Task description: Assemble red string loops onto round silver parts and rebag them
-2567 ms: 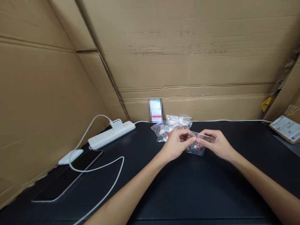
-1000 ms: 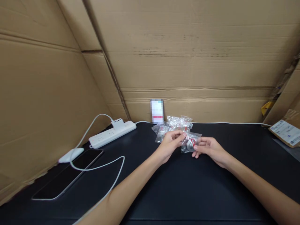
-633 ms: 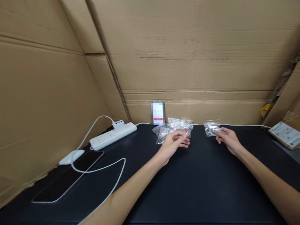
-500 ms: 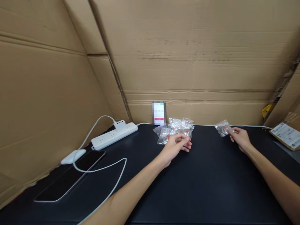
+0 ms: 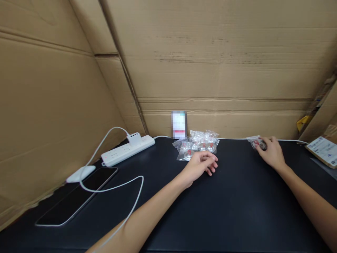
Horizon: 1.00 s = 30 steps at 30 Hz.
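My left hand rests over the black surface with loosely bent fingers, slightly apart, and nothing visible in them. Just beyond it lies a pile of clear plastic bags, each with a small shiny round item and a red part inside. Off to the right, my right hand has its thumb and fingers around a similar small plastic bag near the back of the surface. The bag's red part shows by the thumb; the fingers hide some of it.
A phone with a blurred screen leans against the cardboard wall. On the left are a power strip, a white cable, a white flat device and a dark phone. A labelled package lies at far right.
My right hand has shifted from pinching the bag's edge to reaching over it with wider-set fingers. The left hand stays by the pile; the view has tilted slightly.
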Tool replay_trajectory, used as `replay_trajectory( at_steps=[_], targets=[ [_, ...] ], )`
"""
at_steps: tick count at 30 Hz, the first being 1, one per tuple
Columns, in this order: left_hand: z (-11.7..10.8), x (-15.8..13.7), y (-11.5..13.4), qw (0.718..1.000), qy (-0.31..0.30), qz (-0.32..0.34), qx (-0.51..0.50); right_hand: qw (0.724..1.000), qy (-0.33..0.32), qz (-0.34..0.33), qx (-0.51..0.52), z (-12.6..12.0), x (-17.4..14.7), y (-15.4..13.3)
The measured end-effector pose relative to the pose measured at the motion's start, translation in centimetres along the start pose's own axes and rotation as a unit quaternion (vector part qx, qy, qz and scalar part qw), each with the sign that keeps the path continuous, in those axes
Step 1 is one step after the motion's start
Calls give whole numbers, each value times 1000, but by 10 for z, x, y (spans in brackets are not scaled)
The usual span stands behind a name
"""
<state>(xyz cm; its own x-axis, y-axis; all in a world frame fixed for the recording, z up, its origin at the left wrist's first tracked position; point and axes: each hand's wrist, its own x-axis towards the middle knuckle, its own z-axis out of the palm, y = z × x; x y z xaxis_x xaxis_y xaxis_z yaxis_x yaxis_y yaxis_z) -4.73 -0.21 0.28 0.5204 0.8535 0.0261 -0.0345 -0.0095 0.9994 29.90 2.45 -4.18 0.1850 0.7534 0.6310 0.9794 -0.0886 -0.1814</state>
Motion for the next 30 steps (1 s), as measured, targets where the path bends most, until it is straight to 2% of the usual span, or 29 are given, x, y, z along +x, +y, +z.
replay_trajectory(
  at_steps=[2,3,9,15,21,24,26,30],
  targets=[
    [0,0,0,1000,0,1,2,995,-38,-86,-13,2,-1,-1],
    [0,0,0,1000,0,1,2,993,-55,-104,-29,4,-1,-1],
    [0,-1,1,1000,-5,-1,8,989,-78,-68,-108,5,1,2],
    [0,0,0,1000,-10,2,12,988,-86,-49,-119,5,1,10],
    [-3,3,-1,999,2,18,29,988,-47,-84,-118,1,-1,5],
    [-7,3,-1,992,35,51,108,988,-38,-123,-80,-1,-4,-7],
    [-11,3,-1,964,78,105,230,986,-36,-155,-40,-2,-7,-21],
    [-19,3,-3,849,146,217,458,976,-60,-203,43,-3,-16,-61]
  ],
)
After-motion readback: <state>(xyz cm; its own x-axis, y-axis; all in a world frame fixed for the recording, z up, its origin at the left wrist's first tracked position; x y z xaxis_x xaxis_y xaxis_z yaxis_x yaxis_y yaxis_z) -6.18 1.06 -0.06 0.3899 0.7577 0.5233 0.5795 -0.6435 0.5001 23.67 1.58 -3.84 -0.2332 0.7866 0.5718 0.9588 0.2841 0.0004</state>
